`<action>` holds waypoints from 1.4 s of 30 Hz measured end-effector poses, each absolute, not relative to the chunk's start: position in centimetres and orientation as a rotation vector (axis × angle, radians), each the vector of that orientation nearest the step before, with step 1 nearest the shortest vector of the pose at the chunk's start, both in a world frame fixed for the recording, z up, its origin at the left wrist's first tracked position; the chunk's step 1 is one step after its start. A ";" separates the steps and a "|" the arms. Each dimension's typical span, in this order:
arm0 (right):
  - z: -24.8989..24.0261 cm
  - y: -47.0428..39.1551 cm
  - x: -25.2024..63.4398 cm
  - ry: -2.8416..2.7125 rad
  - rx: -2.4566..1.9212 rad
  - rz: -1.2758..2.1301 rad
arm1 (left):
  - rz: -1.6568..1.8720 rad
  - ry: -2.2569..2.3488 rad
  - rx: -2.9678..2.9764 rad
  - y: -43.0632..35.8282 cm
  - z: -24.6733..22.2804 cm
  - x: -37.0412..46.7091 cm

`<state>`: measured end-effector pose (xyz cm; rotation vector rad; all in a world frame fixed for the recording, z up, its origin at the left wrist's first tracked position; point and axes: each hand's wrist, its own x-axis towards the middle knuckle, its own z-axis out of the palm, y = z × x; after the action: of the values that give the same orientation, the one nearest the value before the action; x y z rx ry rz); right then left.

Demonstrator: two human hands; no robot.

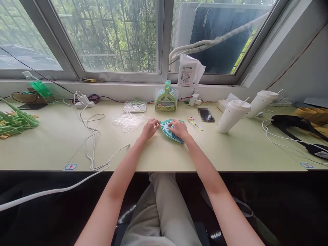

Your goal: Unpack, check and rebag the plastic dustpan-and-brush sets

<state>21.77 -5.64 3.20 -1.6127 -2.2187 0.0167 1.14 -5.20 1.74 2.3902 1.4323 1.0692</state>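
Observation:
A small teal dustpan lies on the table in front of me, with dark bristles of a brush showing at its right side. My left hand is closed at the narrow handle end of the dustpan, fingertips pinched together. Over the middle of the dustpan, my right hand is closed too, thumb and finger pressed together; what is between them is too small to make out. Left of my left hand lies crumpled clear plastic wrap. A colourful printed label strip rests to the right of my right hand.
Behind stand a stack of green dustpan sets and a clear-wrapped pack. On the right are a phone, two white cups and a black strap. White cables and green plastic pieces lie on the left.

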 end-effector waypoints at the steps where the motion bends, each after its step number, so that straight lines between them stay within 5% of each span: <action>1: 3.1 -5.6 21.7 -2.217 -1.608 0.017 | 1.134 1.514 2.378 -4.9 1.6 0.8; 10: 2.8 -5.4 21.4 -2.139 -1.612 0.052 | 1.096 1.401 2.193 -3.5 -0.2 0.3; 20: 3.0 -5.2 21.3 -2.177 -1.587 0.137 | 0.644 1.504 2.980 -4.9 1.5 0.9; 26: 3.1 -5.0 21.3 -2.201 -1.640 0.173 | 0.531 1.467 2.930 -5.1 1.3 1.6; 34: 3.1 -5.4 21.3 -2.223 -1.579 0.112 | 0.886 1.408 2.687 -5.1 1.0 1.4; 39: 3.5 -5.5 20.5 -1.872 -1.578 0.260 | 1.530 1.407 2.060 -6.4 2.8 2.6; 42: 3.6 -5.3 19.8 -1.617 -1.525 0.257 | 1.297 1.088 1.652 -6.9 3.0 4.2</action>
<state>19.85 -5.31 3.63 -1.5247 -1.6172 0.2569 4.21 -6.91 3.03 1.6516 1.0879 1.2974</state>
